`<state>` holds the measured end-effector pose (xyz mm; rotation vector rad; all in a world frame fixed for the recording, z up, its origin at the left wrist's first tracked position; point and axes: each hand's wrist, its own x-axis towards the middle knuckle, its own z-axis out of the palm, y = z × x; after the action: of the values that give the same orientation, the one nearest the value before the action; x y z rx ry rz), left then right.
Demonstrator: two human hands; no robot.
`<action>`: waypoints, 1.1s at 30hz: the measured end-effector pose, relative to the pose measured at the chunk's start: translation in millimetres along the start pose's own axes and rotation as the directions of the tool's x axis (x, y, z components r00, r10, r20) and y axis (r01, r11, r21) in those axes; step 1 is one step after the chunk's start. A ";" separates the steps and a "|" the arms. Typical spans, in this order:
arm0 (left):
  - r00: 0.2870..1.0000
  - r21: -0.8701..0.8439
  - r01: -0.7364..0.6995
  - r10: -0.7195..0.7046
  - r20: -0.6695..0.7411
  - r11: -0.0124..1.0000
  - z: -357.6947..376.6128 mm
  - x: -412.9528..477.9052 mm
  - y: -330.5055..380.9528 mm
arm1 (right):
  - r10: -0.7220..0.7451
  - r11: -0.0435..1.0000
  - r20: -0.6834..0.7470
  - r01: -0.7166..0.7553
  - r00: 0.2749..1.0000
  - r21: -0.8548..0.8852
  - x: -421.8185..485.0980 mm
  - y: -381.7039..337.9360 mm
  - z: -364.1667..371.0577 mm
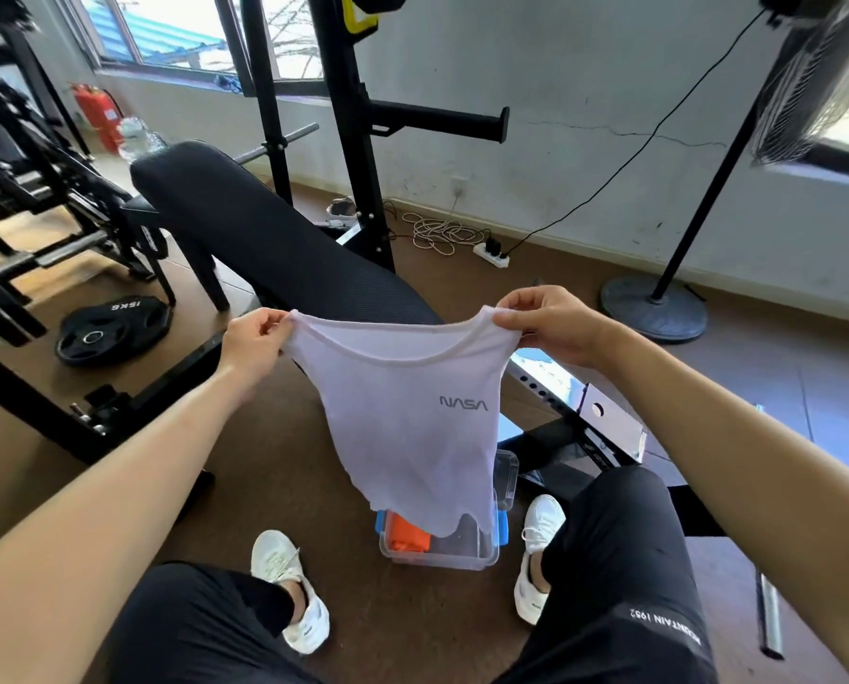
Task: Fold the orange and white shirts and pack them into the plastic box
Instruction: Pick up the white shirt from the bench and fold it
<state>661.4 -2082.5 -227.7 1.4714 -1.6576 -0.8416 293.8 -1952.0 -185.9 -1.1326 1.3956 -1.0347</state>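
I hold the white shirt (407, 417) up in the air by its two shoulders, so it hangs flat with a grey logo facing me. My left hand (252, 345) pinches the left shoulder and my right hand (548, 323) pinches the right one. Under the hanging hem, on the floor between my feet, stands the clear plastic box (442, 552) with blue latches. The folded orange shirt (410, 535) lies inside it at the left. The shirt hides most of the box's far side.
A black padded bench (264, 239) stretches away in front of me, with a black rack (348, 116) behind it. A weight plate (111, 330) lies on the floor at left. A fan stand base (654, 311) and a power strip (494, 254) sit near the right wall.
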 end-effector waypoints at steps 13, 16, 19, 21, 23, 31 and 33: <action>0.952 -0.434 0.275 -0.181 0.247 0.858 36.4 -46.3 65.8 | -0.037 0.998 -0.288 0.047 0.957 0.028 14.6 -11.3 56.5; 0.941 -0.466 0.291 -0.164 0.294 0.836 51.5 -61.9 82.0 | -0.065 0.997 -0.249 0.076 0.966 0.032 11.0 -15.7 76.2; 0.949 -0.410 0.263 -0.158 0.273 0.873 64.9 -70.8 89.9 | -0.114 0.993 -0.212 0.117 0.971 0.000 7.0 -15.0 93.4; 0.953 -0.387 0.258 -0.168 0.251 0.885 71.1 -75.2 93.1 | -0.169 0.984 -0.188 0.157 0.968 -0.078 4.6 -11.8 101.0; 0.949 -0.436 0.281 -0.178 0.261 0.855 75.1 -78.0 94.9 | -0.201 0.978 -0.166 0.187 0.965 -0.093 1.5 -7.6 105.2; 0.879 -0.483 0.318 -0.063 0.472 0.816 62.9 -86.7 103.8 | -0.285 0.954 -0.237 0.251 0.929 -0.167 -7.7 1.2 102.6; 0.846 -0.462 0.302 -0.012 0.533 0.834 57.0 -85.6 101.5 | -0.286 0.956 -0.207 0.263 0.936 -0.132 -6.6 -0.9 98.4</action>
<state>566.4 -1985.5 -178.4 1.0439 -1.4713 -1.7604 391.9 -1947.5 -195.0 -1.3474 1.5093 -1.3372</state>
